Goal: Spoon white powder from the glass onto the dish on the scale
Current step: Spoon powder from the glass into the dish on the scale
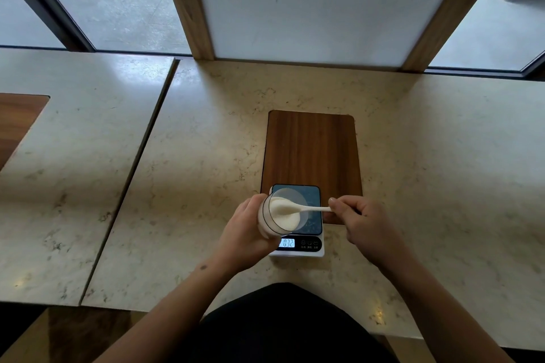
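Note:
My left hand [243, 233] grips a clear glass [267, 222] of white powder [284, 216], tilted with its mouth toward the right, over the left part of the scale [314, 247]. My right hand [358, 222] pinches the handle of a small white spoon [312, 209]; the bowl of the spoon reaches into the glass and rests in the powder. The scale's dark platform [314, 200] shows behind the glass, and its lit display [286, 243] reads 032. The glass hides most of the platform, and I cannot make out the dish on it.
The scale stands at the near end of a wooden board [311, 150] set in the marble counter [191, 171]. A seam [138, 162] divides the counter from a second slab on the left. A white panel with wooden posts [306, 6] rises behind.

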